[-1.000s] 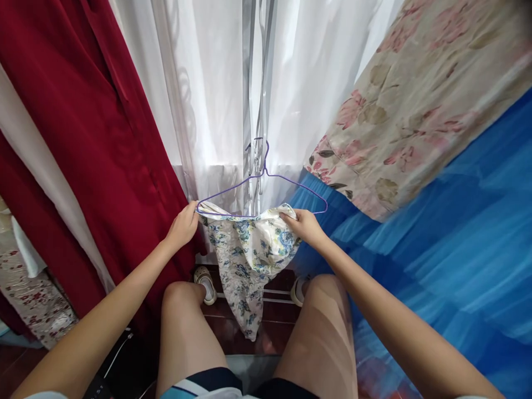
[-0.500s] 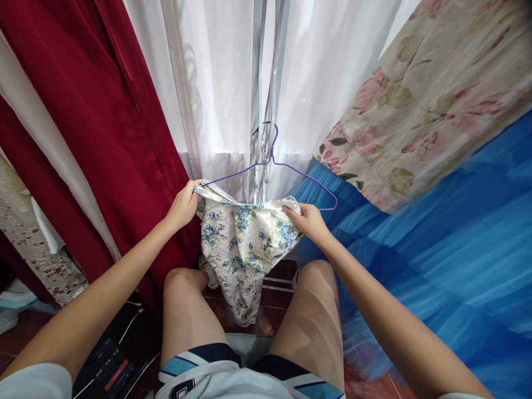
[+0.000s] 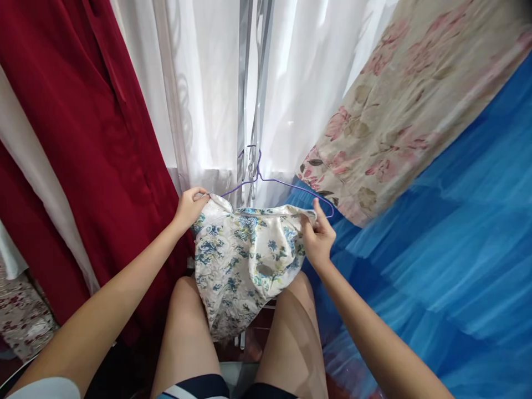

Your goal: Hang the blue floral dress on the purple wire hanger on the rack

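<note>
A white garment with blue and yellow flowers [image 3: 228, 260] hangs spread between my two hands, above my knees. My left hand [image 3: 191, 209] pinches its upper left corner. Its upper right edge is gripped by my right hand [image 3: 320, 235], with the thumb pointing up beside the hanger's end. A thin purple hanger [image 3: 282, 183] runs behind the garment's top edge. Its right tip sticks out past the cloth near my right thumb, while its left arm goes out of sight behind the fabric. The hook stands up in front of metal bars.
Grey metal uprights [image 3: 245, 77] rise straight ahead before white curtains [image 3: 199, 94]. A dark red cloth [image 3: 120, 144] hangs at left. At right hang a beige floral cloth [image 3: 374, 122] and blue tulle [image 3: 449, 233].
The garment's top edge is stretched wider and covers more of the hanger's left arm. My right hand has turned thumb-up and sits closer to the hanger's right tip. The view has shifted.
</note>
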{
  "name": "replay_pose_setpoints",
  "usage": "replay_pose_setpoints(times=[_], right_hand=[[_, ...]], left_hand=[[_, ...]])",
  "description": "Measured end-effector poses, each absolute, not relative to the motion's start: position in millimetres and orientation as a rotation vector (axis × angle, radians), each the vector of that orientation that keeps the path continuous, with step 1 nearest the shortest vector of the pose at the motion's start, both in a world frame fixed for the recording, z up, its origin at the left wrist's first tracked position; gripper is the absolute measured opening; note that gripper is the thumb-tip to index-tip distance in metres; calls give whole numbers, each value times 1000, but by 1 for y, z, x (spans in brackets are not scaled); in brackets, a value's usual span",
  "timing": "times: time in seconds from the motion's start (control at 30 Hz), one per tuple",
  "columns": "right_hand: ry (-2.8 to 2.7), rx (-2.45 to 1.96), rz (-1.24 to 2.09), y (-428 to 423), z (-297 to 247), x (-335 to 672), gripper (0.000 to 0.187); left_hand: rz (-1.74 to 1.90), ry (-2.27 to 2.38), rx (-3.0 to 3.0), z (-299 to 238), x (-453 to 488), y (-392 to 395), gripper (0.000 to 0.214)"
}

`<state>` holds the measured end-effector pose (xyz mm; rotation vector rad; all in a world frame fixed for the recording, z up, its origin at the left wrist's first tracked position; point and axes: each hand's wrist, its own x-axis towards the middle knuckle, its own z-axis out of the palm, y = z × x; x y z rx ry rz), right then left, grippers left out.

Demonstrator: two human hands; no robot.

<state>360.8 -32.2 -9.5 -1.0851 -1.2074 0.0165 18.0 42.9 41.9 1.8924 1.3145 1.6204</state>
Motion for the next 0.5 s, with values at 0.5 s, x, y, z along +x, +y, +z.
replay_pose_setpoints(times=[0.5], right_hand=[[-1770,-1275,692,-40,38,415,52]], left_hand=[[1699,1697,2303,69,19,24,24]])
